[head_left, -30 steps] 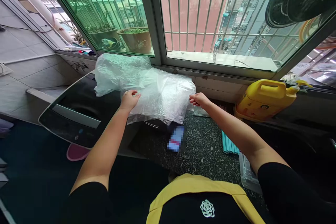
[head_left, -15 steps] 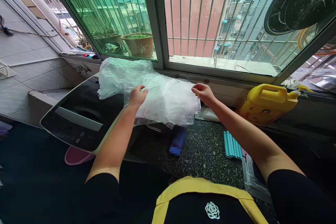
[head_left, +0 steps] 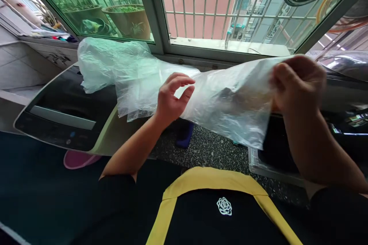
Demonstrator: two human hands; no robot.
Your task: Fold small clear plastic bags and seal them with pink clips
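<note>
My right hand (head_left: 299,84) is raised close to the camera and pinched shut on one end of a clear plastic bag (head_left: 230,107). The bag stretches leftward from it, above the speckled counter (head_left: 212,149). My left hand (head_left: 172,97) is at the bag's middle. Its fingers are curled but apart from the thumb, and it touches the film without gripping it. Further left, more crumpled clear plastic (head_left: 109,61) lies heaped on the washing machine lid (head_left: 66,103).
A barred window (head_left: 201,4) runs along the back, with flower pots (head_left: 129,19) outside it. A small blue object (head_left: 184,136) stands on the counter under the bag. A dark sink (head_left: 278,153) is at the right. Something pink (head_left: 77,159) lies on the floor.
My right hand has pulled its end of the bag up and to the right, towards the camera. My left hand has loosened its grip. The view has shifted and the yellow jug is out of sight.
</note>
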